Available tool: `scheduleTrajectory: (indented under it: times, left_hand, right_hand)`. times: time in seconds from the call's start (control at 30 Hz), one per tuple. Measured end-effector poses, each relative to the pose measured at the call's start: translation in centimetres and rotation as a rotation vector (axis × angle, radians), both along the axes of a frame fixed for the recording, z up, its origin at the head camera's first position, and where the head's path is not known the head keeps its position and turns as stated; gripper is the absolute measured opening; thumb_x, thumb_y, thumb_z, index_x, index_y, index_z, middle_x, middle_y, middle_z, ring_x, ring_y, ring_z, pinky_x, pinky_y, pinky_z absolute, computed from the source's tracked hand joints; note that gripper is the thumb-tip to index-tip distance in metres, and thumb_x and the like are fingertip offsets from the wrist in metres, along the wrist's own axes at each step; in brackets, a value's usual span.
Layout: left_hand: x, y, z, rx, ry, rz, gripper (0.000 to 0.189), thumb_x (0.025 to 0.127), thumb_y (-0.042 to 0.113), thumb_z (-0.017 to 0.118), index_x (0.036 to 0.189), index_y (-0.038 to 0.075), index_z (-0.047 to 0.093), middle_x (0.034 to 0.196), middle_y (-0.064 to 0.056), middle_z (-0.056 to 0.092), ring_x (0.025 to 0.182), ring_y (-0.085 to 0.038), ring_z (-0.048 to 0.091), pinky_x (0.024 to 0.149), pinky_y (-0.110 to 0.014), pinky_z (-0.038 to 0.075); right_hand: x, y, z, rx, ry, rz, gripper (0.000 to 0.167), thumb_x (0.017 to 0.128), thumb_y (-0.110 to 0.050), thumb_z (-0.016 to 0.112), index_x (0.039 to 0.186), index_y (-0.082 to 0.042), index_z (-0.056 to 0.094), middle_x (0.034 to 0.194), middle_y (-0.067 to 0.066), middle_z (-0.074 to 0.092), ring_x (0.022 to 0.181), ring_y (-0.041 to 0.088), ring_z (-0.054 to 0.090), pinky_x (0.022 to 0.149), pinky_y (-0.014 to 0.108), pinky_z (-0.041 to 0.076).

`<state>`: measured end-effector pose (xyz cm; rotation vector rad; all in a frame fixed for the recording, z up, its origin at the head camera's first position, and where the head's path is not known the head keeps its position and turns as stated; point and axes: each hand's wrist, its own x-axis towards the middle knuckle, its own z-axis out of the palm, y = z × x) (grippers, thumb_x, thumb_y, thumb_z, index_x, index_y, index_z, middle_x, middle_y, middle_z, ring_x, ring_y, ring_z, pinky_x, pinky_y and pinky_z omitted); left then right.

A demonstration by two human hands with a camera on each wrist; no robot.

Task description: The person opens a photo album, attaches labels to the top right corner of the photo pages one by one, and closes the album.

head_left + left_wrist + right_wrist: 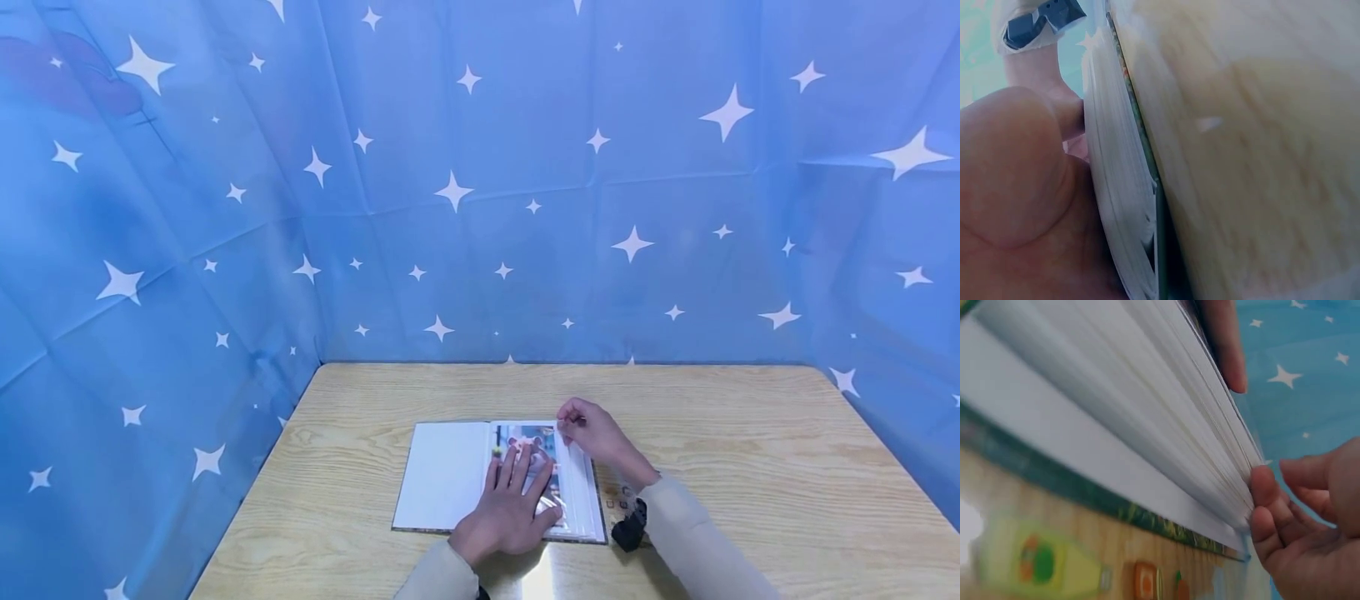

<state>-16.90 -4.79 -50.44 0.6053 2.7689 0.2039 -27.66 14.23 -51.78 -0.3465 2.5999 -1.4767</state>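
A photo album (450,467) lies spread on the wooden table, its white inside cover to the left and a thick block of pages (1166,419) to the right. On the top page a colourful photo (545,435) with a pink animal figure shows under glossy clear film. My left hand (506,512) rests on that page, fingers spread and straight over the photo, partly hiding it. At the page's far right corner is my right hand (596,433). Its bent fingertips (1264,484) touch the page edges in the right wrist view, while the thumb stands apart from them.
Right of the album, small printed pictures lie on the table (750,467), among them a yellow bottle picture (1041,556) in the right wrist view. A black wrist device (630,527) sits on the right sleeve. Blue star-patterned cloth (525,250) hangs around the table.
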Motion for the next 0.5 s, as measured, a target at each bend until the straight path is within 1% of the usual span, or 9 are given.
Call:
scheduleTrajectory:
  times: [0.1, 0.13, 0.2, 0.27, 0.33, 0.37, 0.5]
  left_hand:
    - [-0.1, 0.0, -0.1, 0.014, -0.014, 0.0, 0.068, 0.102, 0.061, 0.024, 0.16, 0.028, 0.014, 0.167, -0.009, -0.003, 0.153, -0.029, -0.008, 0.122, -0.054, 0.004]
    - [-0.2, 0.0, -0.4, 0.024, -0.014, 0.0, 0.068, 0.102, 0.061, 0.024, 0.16, 0.028, 0.013, 0.167, -0.009, -0.003, 0.153, -0.029, -0.009, 0.122, -0.054, 0.003]
    - [-0.2, 0.1, -0.6, 0.035, -0.015, 0.002, 0.069, 0.101, 0.062, 0.024, 0.16, 0.029, 0.013, 0.167, -0.008, -0.004, 0.153, -0.028, -0.01, 0.122, -0.054, 0.002]
    - [-0.3, 0.1, -0.7, 0.03, -0.015, 0.002, 0.069, 0.101, 0.062, 0.023, 0.16, 0.029, 0.012, 0.167, -0.008, -0.005, 0.153, -0.028, -0.01, 0.122, -0.054, 0.002]
    - [-0.3, 0.1, -0.8, 0.03, -0.021, 0.0, 0.069, 0.101, 0.062, 0.023, 0.16, 0.029, 0.011, 0.167, -0.008, -0.007, 0.152, -0.028, -0.012, 0.122, -0.054, 0.0]
    - [-0.3, 0.1, -0.5, 0.022, -0.023, -0.001, 0.069, 0.102, 0.062, 0.023, 0.16, 0.028, 0.011, 0.167, -0.009, -0.006, 0.153, -0.029, -0.011, 0.122, -0.055, 0.001]
    - [-0.2, 0.1, -0.1, 0.002, -0.021, -0.007, 0.069, 0.102, 0.062, 0.022, 0.161, 0.028, 0.011, 0.167, -0.009, -0.006, 0.153, -0.03, -0.01, 0.122, -0.055, 0.003]
  right_hand:
    - [0.6, 0.4, 0.5, 0.042, 0.043, 0.013, 0.005, 0.097, -0.004, 0.057, 0.099, -0.006, 0.062, 0.084, 0.004, 0.062, 0.075, 0.016, 0.06, 0.067, 0.028, 0.049]
    - [0.8, 0.5, 0.6, 0.056, 0.062, 0.021, 0.006, 0.097, -0.003, 0.058, 0.1, -0.005, 0.063, 0.086, 0.003, 0.063, 0.077, 0.016, 0.06, 0.069, 0.028, 0.049]
    - [1.3, 0.8, 0.8, 0.09, 0.098, 0.037, 0.007, 0.096, -0.003, 0.06, 0.101, -0.007, 0.064, 0.09, 0.001, 0.065, 0.083, 0.015, 0.061, 0.074, 0.031, 0.051]
    - [1.8, 1.2, 0.9, 0.124, 0.128, 0.059, 0.01, 0.095, -0.004, 0.061, 0.103, -0.008, 0.066, 0.096, 0.001, 0.067, 0.091, 0.017, 0.062, 0.081, 0.037, 0.053]
    - [2.3, 1.6, 0.9, 0.148, 0.164, 0.099, 0.014, 0.095, -0.005, 0.061, 0.108, -0.008, 0.067, 0.106, 0.004, 0.068, 0.101, 0.023, 0.064, 0.088, 0.043, 0.054]
    - [2.5, 1.7, 0.9, 0.162, 0.177, 0.12, 0.017, 0.096, -0.006, 0.062, 0.111, -0.008, 0.067, 0.112, 0.007, 0.067, 0.107, 0.027, 0.064, 0.092, 0.047, 0.053]
    - [3.6, 2.6, 1.0, 0.233, 0.229, 0.231, 0.035, 0.097, -0.015, 0.063, 0.13, -0.002, 0.06, 0.136, 0.021, 0.056, 0.127, 0.042, 0.052, 0.103, 0.058, 0.044]
